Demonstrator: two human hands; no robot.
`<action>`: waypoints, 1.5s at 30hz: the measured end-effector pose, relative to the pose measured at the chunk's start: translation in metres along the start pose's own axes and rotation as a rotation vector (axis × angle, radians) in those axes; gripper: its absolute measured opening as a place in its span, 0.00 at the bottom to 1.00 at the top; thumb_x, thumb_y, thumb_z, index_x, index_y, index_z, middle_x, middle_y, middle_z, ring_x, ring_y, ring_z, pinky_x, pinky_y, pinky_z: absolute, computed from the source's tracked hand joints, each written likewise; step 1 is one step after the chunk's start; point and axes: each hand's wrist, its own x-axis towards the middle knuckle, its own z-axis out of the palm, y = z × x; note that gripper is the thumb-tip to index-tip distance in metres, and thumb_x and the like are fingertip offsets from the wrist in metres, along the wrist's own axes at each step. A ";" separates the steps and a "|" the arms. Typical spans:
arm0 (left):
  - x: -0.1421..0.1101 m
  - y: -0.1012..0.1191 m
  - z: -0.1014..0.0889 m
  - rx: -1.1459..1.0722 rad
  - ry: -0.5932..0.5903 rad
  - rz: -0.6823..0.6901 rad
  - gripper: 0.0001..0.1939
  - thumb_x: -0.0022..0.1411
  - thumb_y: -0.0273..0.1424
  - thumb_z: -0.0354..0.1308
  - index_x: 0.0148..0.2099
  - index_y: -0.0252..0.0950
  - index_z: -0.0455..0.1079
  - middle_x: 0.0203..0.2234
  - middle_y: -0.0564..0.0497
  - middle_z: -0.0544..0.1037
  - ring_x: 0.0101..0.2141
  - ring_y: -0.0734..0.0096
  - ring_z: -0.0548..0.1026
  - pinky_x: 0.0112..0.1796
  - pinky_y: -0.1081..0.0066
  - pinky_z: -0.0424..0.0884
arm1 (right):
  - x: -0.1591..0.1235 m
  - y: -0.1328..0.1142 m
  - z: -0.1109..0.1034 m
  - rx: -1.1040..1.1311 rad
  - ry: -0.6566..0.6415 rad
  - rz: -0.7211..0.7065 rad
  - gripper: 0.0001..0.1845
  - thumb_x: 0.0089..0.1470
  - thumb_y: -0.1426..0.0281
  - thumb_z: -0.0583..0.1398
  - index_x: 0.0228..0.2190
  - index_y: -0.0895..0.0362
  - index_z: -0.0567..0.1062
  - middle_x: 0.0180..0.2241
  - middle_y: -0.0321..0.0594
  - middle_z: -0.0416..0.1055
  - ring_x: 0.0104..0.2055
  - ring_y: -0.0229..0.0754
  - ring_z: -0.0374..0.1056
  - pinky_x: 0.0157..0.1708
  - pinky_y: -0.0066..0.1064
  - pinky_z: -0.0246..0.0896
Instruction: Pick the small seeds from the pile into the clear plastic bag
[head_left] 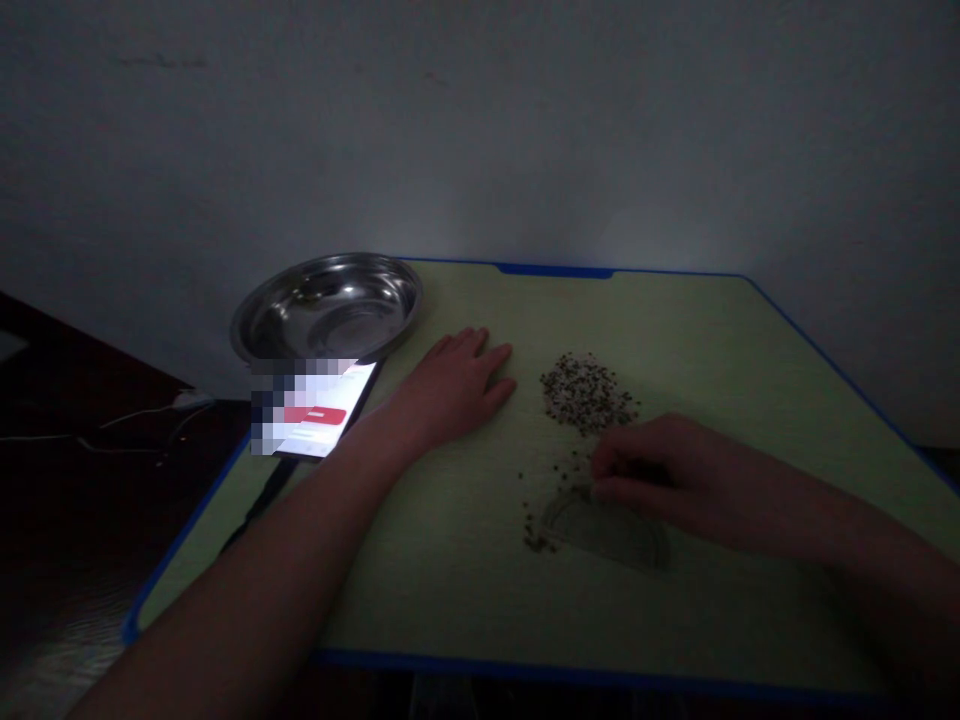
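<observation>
My left hand (457, 388) lies flat on the pale green tabletop with its fingers spread and nothing in it. To its right is a pile of small dark and whitish grains (585, 392), like seeds or tiny beads. My right hand (652, 468) is just in front of the pile, thumb and fingertips pressed together in a pinch. Whatever lies between those fingertips is too small or dark to make out. Just below the pinch is a clear half-round piece (611, 535), shaped like a protractor. A small cluster of dark grains (536, 540) sits by its left end.
A shiny steel basin (330, 305) stands at the table's back left corner. A lit phone (322, 410) lies before it, beside my left forearm, with a dark strap or cable (262, 495) near it. The table has a blue edge (555, 271) and stands against a grey wall.
</observation>
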 end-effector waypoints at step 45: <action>0.000 0.001 -0.002 0.009 -0.033 -0.009 0.25 0.69 0.40 0.45 0.64 0.35 0.60 0.59 0.38 0.65 0.58 0.54 0.64 0.56 0.57 0.60 | -0.004 0.001 0.003 0.021 -0.009 -0.050 0.11 0.60 0.64 0.57 0.27 0.54 0.72 0.22 0.29 0.66 0.23 0.33 0.61 0.22 0.25 0.53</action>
